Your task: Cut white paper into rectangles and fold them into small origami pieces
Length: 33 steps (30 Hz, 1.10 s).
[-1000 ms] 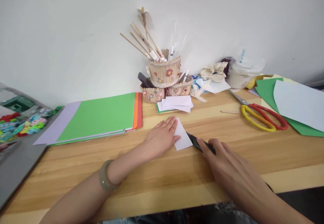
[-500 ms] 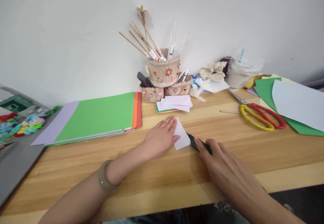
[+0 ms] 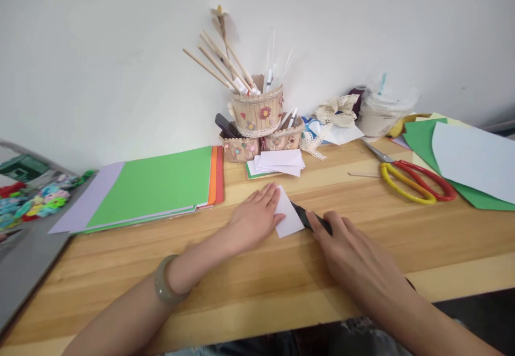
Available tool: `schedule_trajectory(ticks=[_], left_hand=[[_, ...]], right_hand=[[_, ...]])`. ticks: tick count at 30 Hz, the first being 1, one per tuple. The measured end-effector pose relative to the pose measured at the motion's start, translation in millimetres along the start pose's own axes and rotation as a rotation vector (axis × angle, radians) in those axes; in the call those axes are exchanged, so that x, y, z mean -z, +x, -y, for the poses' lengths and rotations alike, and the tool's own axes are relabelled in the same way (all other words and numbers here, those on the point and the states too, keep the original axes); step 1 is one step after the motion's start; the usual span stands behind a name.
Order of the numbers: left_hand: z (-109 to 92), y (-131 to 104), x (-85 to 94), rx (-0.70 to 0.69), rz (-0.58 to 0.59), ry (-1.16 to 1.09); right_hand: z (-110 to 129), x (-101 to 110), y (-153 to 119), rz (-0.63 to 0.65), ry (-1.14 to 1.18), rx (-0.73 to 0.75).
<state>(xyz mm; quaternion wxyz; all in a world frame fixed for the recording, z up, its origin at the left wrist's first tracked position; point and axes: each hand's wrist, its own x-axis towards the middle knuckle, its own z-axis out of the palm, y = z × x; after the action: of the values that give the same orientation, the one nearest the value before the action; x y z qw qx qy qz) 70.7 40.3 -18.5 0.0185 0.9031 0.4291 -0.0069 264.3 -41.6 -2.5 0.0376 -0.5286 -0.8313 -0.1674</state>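
My left hand (image 3: 257, 213) lies flat on a small white piece of paper (image 3: 290, 224), its fingers close together and stretched out, pressing the paper to the wooden table. The paper's right part shows beside the fingers; the rest is under my hand. In my right hand (image 3: 346, 248) is a black knife (image 3: 304, 216), held low with the index finger along its back. The knife's tip touches or nearly touches the paper's right edge. Just behind, a small stack of white paper slips (image 3: 280, 161) rests with a green piece beneath.
Coloured sheets (image 3: 156, 184) lie at left, beside a grey board (image 3: 32, 270) with fuzzy craft pieces. Decorated wooden pots (image 3: 257, 111) with sticks and pens stand at the back. Scissors (image 3: 418, 181) and more sheets (image 3: 475, 157) lie at right, near a plastic cup (image 3: 382, 111).
The knife in my right hand has moved a little up and left along the paper's right edge. My left hand stays pressed on the paper. The view has shifted slightly.
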Motion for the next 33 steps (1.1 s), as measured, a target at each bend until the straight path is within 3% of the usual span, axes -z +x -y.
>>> schedule_trajectory(ticks=[19, 24, 28, 33], left_hand=[[-2, 1, 1.9, 0.015, -0.006, -0.059], [-3, 1, 3.6, 0.02, 0.007, -0.093], [-3, 0, 4.6, 0.021, -0.005, -0.154], [-1, -1, 5.2, 0.042, -0.097, -0.314]], right_hand=[[0, 4, 35, 0.108, -0.067, -0.031], [-2, 3, 45, 0.125, -0.104, -0.1], [-14, -1, 46, 0.099, -0.127, -0.124], [-49, -11, 28, 0.037, -0.169, -0.126]])
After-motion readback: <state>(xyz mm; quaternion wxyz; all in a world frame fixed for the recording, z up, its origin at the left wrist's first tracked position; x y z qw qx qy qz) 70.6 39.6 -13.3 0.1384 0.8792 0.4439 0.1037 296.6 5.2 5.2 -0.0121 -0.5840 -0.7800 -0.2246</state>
